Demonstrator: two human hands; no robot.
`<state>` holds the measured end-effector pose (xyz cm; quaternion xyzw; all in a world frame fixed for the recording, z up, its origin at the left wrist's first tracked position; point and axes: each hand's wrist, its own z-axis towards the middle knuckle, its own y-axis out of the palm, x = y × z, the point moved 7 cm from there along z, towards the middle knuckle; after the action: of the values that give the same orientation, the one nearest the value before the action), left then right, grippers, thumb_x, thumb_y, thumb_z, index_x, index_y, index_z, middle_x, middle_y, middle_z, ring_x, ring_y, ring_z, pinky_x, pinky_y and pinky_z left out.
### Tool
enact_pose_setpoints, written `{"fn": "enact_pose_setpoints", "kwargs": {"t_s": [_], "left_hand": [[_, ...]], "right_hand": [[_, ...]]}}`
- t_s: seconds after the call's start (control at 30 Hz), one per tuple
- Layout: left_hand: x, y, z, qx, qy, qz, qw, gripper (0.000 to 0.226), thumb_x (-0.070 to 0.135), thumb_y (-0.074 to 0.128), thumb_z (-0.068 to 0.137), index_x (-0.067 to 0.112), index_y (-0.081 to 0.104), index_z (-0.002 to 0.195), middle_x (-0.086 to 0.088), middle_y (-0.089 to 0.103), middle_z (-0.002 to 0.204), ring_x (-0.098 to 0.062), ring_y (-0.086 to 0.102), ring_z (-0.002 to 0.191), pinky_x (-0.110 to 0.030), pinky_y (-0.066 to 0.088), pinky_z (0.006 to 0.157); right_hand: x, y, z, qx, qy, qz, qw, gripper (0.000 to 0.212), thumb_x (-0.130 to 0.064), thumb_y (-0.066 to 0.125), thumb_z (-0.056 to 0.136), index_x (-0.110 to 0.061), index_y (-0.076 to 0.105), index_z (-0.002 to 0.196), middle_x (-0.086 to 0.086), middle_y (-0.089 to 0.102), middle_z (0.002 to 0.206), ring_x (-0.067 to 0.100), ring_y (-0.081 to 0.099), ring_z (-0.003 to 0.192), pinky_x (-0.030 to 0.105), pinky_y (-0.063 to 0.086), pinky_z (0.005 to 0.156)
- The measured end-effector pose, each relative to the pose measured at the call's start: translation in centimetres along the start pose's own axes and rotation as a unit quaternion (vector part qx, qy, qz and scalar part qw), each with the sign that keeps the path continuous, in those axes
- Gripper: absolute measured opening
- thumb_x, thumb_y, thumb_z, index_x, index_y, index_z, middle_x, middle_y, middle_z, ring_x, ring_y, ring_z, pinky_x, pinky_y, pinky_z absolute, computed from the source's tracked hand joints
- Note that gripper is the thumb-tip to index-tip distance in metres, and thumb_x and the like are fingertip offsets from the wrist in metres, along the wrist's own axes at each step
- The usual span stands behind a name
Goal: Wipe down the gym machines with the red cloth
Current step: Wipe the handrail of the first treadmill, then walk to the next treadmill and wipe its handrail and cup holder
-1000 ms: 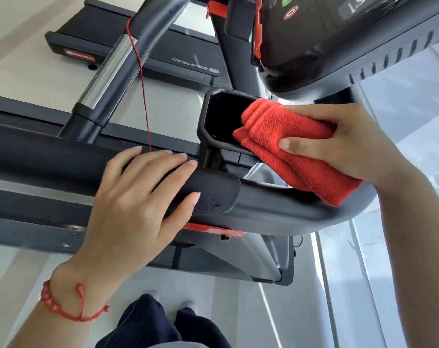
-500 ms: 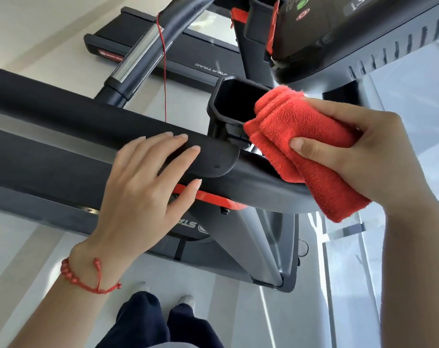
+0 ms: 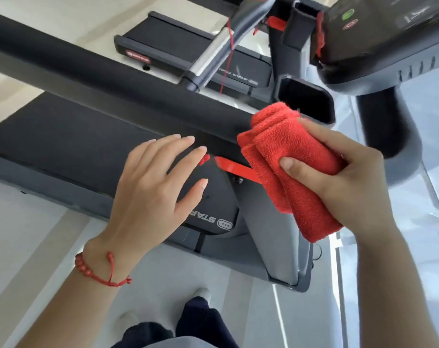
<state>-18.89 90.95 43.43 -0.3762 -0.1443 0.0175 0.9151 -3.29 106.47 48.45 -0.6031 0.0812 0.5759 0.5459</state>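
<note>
You are holding the folded red cloth [image 3: 291, 169] in your right hand [image 3: 349, 182], thumb clamped across its front and fingers wrapped behind, so the grip is closed firmly on it. The cloth is sitting just beside the black handrail [image 3: 108, 79] and below the cup holder [image 3: 304, 101]; whether it is touching the rail I cannot tell. Your left hand [image 3: 153, 187] is hovering flat and empty, fingers spread, just in front of the rail.

You are looking to be mid-task: no wet streaks or dust are showing, so what is already wiped cannot be judged. The console [image 3: 379, 33], the rail's length and a second treadmill [image 3: 188, 43] beyond probably remain.

The floor [image 3: 37, 247] is pale and smooth, with bright glazing on your right.
</note>
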Motion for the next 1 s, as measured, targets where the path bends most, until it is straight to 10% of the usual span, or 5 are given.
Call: {"fn": "enact_pose_setpoints", "kwargs": {"t_s": [0.57, 1.0], "left_hand": [[-15.1, -11.7, -12.7, -0.037, -0.148, 0.099, 0.983, 0.037, 0.027, 0.05, 0.089, 0.003, 0.063, 0.113, -0.017, 0.063, 0.116, -0.033, 0.057, 0.11, -0.044, 0.043, 0.09], [-24.8, -15.4, -21.7, -0.058, -0.367, 0.229, 0.9, 0.042, 0.028, 0.044, 0.087, 0.003, 0.061, 0.116, -0.018, 0.061, 0.118, -0.034, 0.057, 0.11, -0.047, 0.044, 0.091]], "right_hand": [[-8.0, 22.8, -3.7, -0.117, -0.015, 0.05, 0.992, 0.051, -0.038, 0.078, 0.065, -0.045, 0.06, 0.112, -0.022, 0.064, 0.102, -0.006, 0.06, 0.094, 0.021, 0.046, 0.088], [-11.4, 41.9, -2.2, -0.283, -0.076, 0.09, 0.952, 0.053, -0.043, 0.074, 0.068, -0.049, 0.053, 0.116, -0.025, 0.059, 0.098, -0.007, 0.057, 0.093, 0.021, 0.046, 0.084]]}}
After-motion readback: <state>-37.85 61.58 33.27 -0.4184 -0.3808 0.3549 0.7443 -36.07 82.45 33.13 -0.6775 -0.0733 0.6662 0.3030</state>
